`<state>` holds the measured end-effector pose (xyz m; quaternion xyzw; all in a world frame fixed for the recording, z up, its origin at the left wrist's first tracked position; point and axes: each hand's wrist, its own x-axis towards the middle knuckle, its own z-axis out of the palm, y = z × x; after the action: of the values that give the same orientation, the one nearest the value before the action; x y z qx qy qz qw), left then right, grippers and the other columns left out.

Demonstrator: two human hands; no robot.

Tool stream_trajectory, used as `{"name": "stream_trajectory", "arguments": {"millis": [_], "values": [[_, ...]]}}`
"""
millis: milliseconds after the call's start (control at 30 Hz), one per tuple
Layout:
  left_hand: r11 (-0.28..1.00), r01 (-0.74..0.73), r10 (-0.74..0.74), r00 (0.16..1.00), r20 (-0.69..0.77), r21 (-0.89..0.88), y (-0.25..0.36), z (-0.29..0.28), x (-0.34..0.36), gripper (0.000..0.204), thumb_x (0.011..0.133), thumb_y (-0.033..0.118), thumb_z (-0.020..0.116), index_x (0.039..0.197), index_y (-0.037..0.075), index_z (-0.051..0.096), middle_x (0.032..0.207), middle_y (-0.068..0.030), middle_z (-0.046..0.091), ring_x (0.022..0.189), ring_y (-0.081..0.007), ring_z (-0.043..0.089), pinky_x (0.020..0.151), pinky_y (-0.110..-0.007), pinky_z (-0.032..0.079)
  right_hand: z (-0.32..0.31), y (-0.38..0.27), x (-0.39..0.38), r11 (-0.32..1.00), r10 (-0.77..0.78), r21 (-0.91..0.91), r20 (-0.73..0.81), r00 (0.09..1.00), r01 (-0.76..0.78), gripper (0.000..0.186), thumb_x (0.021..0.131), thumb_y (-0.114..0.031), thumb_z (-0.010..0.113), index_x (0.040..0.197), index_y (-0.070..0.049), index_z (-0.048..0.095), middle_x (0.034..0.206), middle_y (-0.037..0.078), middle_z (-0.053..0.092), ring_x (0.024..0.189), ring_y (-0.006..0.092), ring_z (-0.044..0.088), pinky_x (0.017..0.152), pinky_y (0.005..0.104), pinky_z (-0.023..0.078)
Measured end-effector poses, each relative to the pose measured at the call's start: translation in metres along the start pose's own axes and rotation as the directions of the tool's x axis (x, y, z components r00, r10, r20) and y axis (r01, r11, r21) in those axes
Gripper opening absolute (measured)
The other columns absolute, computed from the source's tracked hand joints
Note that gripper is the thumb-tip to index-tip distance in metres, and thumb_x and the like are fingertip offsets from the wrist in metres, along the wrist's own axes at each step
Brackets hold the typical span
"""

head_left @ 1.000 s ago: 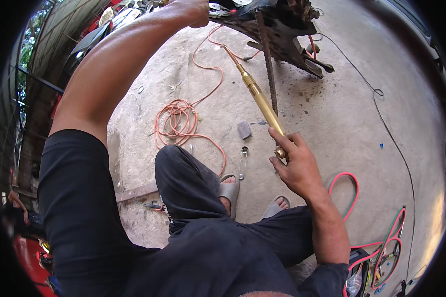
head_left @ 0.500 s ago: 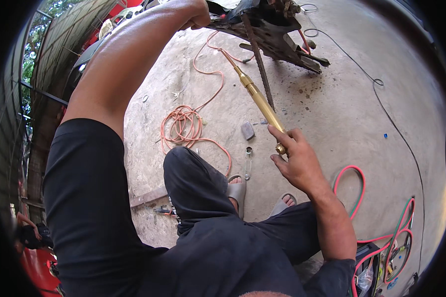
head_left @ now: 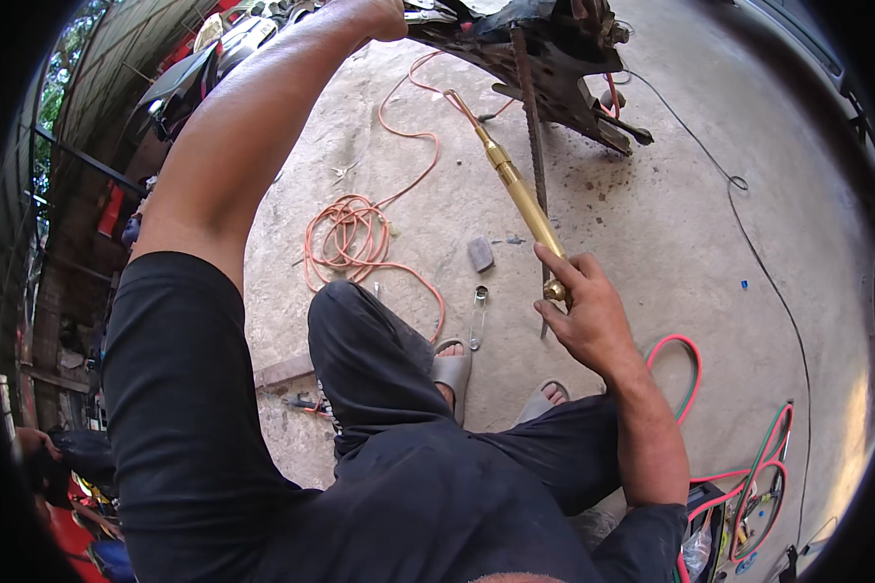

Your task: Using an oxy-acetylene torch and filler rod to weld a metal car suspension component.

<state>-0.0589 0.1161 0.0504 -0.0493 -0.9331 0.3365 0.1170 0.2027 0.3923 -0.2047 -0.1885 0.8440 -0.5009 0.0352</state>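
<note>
My right hand (head_left: pixel 588 306) is wrapped round the lower end of a brass gas torch (head_left: pixel 530 206). The torch slants up and to the left, its copper tip (head_left: pixel 454 100) bent at the end; no flame shows. My left hand (head_left: pixel 384 17) is at the top edge, fingers curled beside a dark, dirty metal frame (head_left: pixel 554 73); what is in it is hidden. A ribbed steel rod (head_left: pixel 528 97) runs down from the frame, passing behind the torch.
On the concrete lie a coiled orange cord (head_left: pixel 345 233), a grey block (head_left: pixel 480 255) and a spark lighter (head_left: pixel 478 319). A red and green hose (head_left: pixel 692 364) loops at right, near a black box (head_left: pixel 702 500). A black cable (head_left: pixel 773 277) crosses the floor. Another person (head_left: pixel 78 462) is at lower left.
The view has shifted slightly, so the frame now appears further right. The torch has turned a little more upright in my right hand. My left hand stays by the frame.
</note>
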Motion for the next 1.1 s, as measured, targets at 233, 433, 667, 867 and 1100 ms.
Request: {"name": "stream_trajectory", "arguments": {"millis": [233,433,667,867,1100], "values": [[1.000,0.005,-0.005,0.999,-0.034,-0.007,0.005,0.004,0.000,0.040,0.086,0.017,0.061,0.123,0.010,0.075,0.125,-0.0157,0.074,0.125,-0.0324,0.066,0.110,-0.067,0.039,0.001,0.000,0.002,1.000,0.028,0.012,0.019,0.999,-0.028,0.073,0.085,-0.007,0.083,0.153,-0.022,0.059,0.114,0.013,0.059,0.098,0.0286,0.066,0.089,0.0400,0.056],[1.000,0.021,-0.023,0.992,-0.122,-0.011,0.012,0.001,-0.004,0.040,0.085,0.017,0.061,0.122,0.011,0.075,0.124,-0.0153,0.074,0.125,-0.0323,0.066,0.110,-0.069,0.038,-0.001,0.001,0.003,1.000,0.024,0.016,0.021,0.999,-0.024,0.072,0.085,-0.008,0.084,0.152,-0.021,0.059,0.114,0.013,0.060,0.098,0.0290,0.066,0.089,0.0400,0.056],[0.997,-0.017,0.021,0.999,0.042,-0.081,-0.008,0.027,0.032,0.036,0.084,0.011,0.062,0.118,0.003,0.070,0.112,-0.0198,0.073,0.109,-0.0339,0.070,0.089,-0.055,0.051,-0.003,0.002,0.001,1.000,0.016,0.023,0.009,1.000,-0.016,0.072,0.085,-0.008,0.083,0.152,-0.021,0.060,0.114,0.015,0.060,0.097,0.0313,0.065,0.089,0.0409,0.056],[0.936,-0.064,0.101,0.991,0.092,-0.346,-0.019,0.031,0.048,0.033,0.083,0.010,0.063,0.114,-0.002,0.067,0.105,-0.0234,0.072,0.100,-0.0349,0.072,0.075,-0.044,0.059,-0.004,0.001,-0.002,0.999,0.030,0.028,0.012,0.999,-0.030,0.072,0.085,-0.008,0.084,0.152,-0.021,0.060,0.115,0.015,0.060,0.099,0.0303,0.065,0.088,0.0408,0.056],[0.987,-0.023,0.017,0.999,-0.041,-0.159,0.002,-0.011,-0.017,0.043,0.088,0.020,0.065,0.126,0.002,0.068,0.125,-0.0228,0.068,0.129,-0.0357,0.059,0.103,-0.058,0.044,-0.004,0.003,-0.009,1.000,0.002,-0.018,-0.004,1.000,-0.002,0.073,0.084,-0.010,0.085,0.151,-0.022,0.061,0.115,0.014,0.063,0.098,0.0290,0.068,0.088,0.0405,0.058]]}}
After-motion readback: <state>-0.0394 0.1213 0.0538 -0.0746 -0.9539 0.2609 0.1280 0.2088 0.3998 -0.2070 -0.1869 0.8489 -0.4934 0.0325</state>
